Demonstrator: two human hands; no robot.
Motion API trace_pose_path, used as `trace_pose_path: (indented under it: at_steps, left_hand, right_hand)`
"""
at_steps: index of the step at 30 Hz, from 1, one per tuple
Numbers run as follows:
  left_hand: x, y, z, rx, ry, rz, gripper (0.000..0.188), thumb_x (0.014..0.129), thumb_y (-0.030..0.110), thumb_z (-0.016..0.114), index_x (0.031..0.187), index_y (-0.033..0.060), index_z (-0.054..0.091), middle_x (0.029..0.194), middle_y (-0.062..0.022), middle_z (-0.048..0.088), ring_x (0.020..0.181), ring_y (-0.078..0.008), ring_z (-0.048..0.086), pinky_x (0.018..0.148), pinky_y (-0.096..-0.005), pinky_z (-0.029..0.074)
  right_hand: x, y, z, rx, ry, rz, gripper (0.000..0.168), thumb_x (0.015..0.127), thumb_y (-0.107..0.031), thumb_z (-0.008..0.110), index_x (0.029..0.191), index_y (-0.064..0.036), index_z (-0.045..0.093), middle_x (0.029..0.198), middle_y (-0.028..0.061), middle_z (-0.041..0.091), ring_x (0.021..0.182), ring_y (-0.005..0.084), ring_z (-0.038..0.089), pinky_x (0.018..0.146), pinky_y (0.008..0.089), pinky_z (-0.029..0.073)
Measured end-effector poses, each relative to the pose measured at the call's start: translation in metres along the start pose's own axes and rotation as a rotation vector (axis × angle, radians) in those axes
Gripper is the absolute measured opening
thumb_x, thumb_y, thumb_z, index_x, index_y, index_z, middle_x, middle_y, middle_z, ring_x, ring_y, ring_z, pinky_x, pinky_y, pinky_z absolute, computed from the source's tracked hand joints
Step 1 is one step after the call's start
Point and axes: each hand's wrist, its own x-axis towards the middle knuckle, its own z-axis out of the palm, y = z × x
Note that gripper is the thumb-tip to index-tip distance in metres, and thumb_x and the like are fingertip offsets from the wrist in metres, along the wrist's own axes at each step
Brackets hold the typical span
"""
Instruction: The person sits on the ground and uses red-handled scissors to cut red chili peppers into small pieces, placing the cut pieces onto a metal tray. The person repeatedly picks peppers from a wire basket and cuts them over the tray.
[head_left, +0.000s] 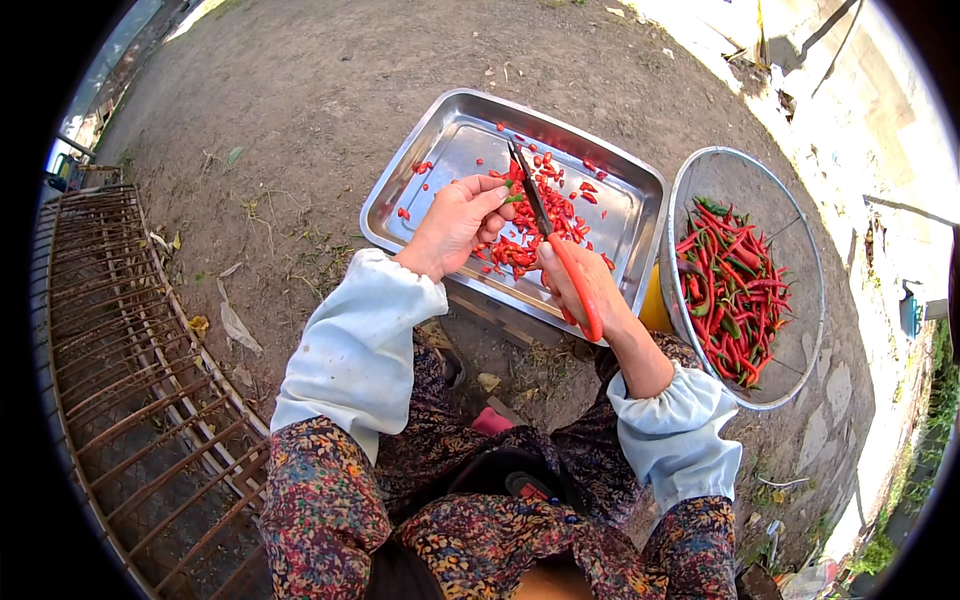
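Over a rectangular stainless steel tray (429, 196), my left hand (466, 219) pinches chili peppers by their green stems (513, 198). Their red ends reach toward the scissors (534, 196), whose orange-red handles sit in my right hand (576, 283). The dark blades point away from me, a little apart at the tips, just right of the stems. Cut red chili pieces (556, 206) lie heaped in the tray's middle, with some scattered toward its rim. My fingers hide part of the held peppers.
At the right stands a round wire-mesh basket (806, 330) with many whole red chilies (735, 292), beside something yellow (655, 304). A rusty metal grate (150, 420) lies at the left. Dry leaves and a pale scrap (238, 326) rest on the bare soil.
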Motion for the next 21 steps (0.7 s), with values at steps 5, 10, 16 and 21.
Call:
trace_pose_path:
  at_steps: [5, 10, 16, 21]
  left_hand:
    - [0.003, -0.002, -0.006, -0.081, -0.023, -0.023, 0.010, 0.088, 0.012, 0.054, 0.093, 0.0038, 0.051, 0.072, -0.0027, 0.056, 0.053, -0.0031, 0.046, 0.042, -0.0130, 0.035]
    - [0.002, 0.001, -0.006, -0.052, -0.030, -0.038, 0.009, 0.087, 0.012, 0.055, 0.090, 0.0046, 0.051, 0.069, -0.0015, 0.055, 0.052, -0.0037, 0.045, 0.041, -0.0160, 0.033]
    - [0.001, 0.001, -0.005, -0.042, -0.034, -0.060, 0.009, 0.087, 0.012, 0.055, 0.089, 0.0048, 0.051, 0.069, -0.0013, 0.055, 0.051, -0.0039, 0.045, 0.040, -0.0169, 0.032]
    - [0.001, 0.001, -0.004, -0.046, -0.035, -0.069, 0.008, 0.087, 0.012, 0.055, 0.089, 0.0052, 0.051, 0.069, -0.0012, 0.055, 0.051, -0.0037, 0.046, 0.040, -0.0167, 0.033]
  right_hand:
    - [-0.004, -0.009, 0.000, -0.032, 0.007, -0.034, 0.046, 0.086, -0.046, 0.050, 0.078, 0.000, 0.054, 0.066, 0.0057, 0.052, 0.064, 0.0140, 0.049, 0.060, 0.0301, 0.040]
    - [-0.003, -0.012, -0.003, -0.060, -0.016, -0.071, 0.042, 0.085, -0.043, 0.053, 0.082, -0.001, 0.054, 0.070, 0.0061, 0.054, 0.067, 0.0137, 0.051, 0.062, 0.0290, 0.041]
    - [-0.001, -0.004, 0.001, -0.100, 0.008, -0.046, 0.044, 0.084, -0.044, 0.053, 0.081, 0.000, 0.056, 0.069, 0.0102, 0.056, 0.066, 0.0166, 0.053, 0.062, 0.0309, 0.042]
    - [0.001, 0.002, 0.003, -0.100, 0.024, -0.037, 0.047, 0.084, -0.046, 0.052, 0.081, 0.001, 0.057, 0.068, 0.0125, 0.057, 0.065, 0.0199, 0.055, 0.061, 0.0327, 0.043]
